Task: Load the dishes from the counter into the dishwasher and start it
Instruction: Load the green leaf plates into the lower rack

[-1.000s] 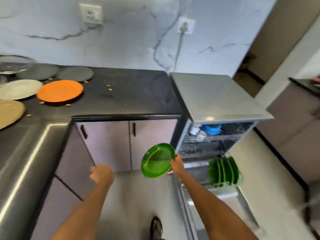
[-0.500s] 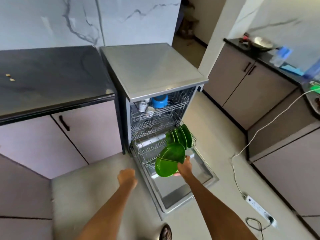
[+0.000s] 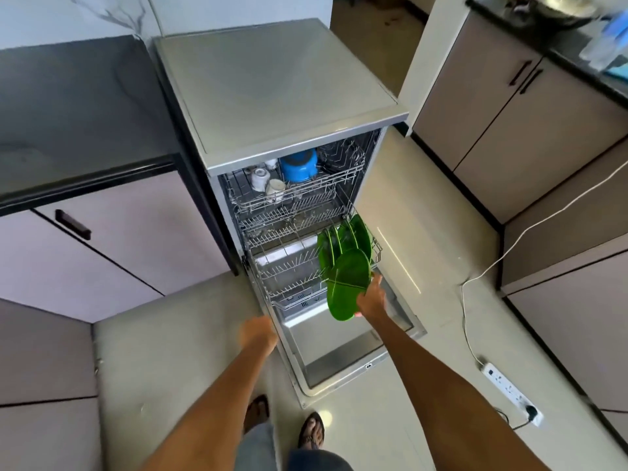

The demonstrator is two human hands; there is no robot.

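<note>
Here the right hand (image 3: 371,298) grips a glossy green plate (image 3: 346,287) by its rim at about four o'clock, fingers curled under the edge and thumb on top. The plate is round and shallow, a smooth plastic-looking disc with thin raised ridges dividing its face. It is tilted nearly on edge above the front of the pulled-out lower rack (image 3: 289,273), a basket of grey wire tines. At twelve o'clock from it, touching or just short of it, several matching green plates (image 3: 350,237) stand on edge in a row on the rack's right side.

The left hand (image 3: 258,334) hangs at eight o'clock from the plate, well apart from it, fingers folded into a loose fist around nothing, just beside the left edge of the lowered door (image 3: 339,351), whose inner face is brushed metal.

The dishwasher (image 3: 272,86) is a boxy cabinet with a flat, matte silver top. In its upper rack (image 3: 306,192) sit a round blue bowl (image 3: 299,168) and, at nine o'clock from that, a few small white cups (image 3: 266,181). At nine o'clock from the machine runs a dark, polished stone counter (image 3: 74,107) over pale cabinet fronts; at four o'clock a white power strip (image 3: 509,387) lies on the smooth cream floor
</note>
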